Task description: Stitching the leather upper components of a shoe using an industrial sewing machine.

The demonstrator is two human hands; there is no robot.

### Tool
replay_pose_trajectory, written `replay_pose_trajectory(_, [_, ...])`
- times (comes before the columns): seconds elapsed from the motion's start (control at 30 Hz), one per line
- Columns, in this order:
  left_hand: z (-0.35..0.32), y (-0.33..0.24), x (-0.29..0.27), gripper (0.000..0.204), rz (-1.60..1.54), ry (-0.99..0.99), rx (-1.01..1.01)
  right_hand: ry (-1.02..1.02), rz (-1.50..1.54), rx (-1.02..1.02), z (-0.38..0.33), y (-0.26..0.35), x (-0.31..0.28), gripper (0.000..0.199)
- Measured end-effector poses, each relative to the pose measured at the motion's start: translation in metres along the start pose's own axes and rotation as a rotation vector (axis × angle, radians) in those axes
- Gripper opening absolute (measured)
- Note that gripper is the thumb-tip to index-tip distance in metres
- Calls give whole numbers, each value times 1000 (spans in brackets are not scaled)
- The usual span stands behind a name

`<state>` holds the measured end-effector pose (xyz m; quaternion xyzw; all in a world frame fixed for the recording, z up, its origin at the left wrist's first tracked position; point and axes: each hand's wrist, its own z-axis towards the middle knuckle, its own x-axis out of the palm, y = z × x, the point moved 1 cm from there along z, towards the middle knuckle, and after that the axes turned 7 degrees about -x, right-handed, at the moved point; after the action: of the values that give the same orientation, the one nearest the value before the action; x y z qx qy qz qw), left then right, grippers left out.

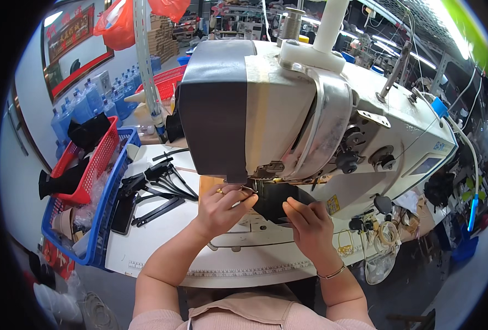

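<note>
So the black piece is right under the head of the sewing machine, lying flat on the surface between both hands. Right hand has its near right edge pinched between thumb and fingers, I'd guess to hold it flat and steer it. Left hand is in close on the left of the needle area, fingertips bunched by a small metal bit; can't tell if it's actually gripping the black piece too. My read is it's that close for control right where it counts. Black straps are piled on the left, probably so they're an easy reach without crowding the hands. Further left, a red basket sits in a blue crate, which likely corrals the loose stuff.
</note>
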<state>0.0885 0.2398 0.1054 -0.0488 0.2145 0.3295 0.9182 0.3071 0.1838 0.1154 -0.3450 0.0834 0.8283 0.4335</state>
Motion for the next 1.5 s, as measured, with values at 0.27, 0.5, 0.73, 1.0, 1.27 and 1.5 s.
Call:
replay_pose_trajectory(0.27, [-3, 0, 1, 25, 0, -6, -12, 0, 4, -7, 2, -3, 0, 32])
replay_pose_trajectory(0.5, [-3, -1, -3, 25, -24, 12, -8, -7, -14, 5, 1, -4, 1, 33])
replay_pose_trajectory(0.73, [-4, 5, 2, 22, -111, 10, -71, -4, -25, -10, 7, -4, 2, 31])
replay_pose_trajectory(1.0, [-7, 11, 6, 20, -177, 13, -155, 42, -48, -37, 11, -1, -2, 31])
replay_pose_trajectory(1.27, [-13, -10, 3, 39, -262, 18, -70, 134, 344, 40, 9, 28, -23, 31])
replay_pose_trajectory(1.5, [-8, -13, -2, 28, -147, 51, 4, -107, 455, 861, -6, -76, 16, 28])
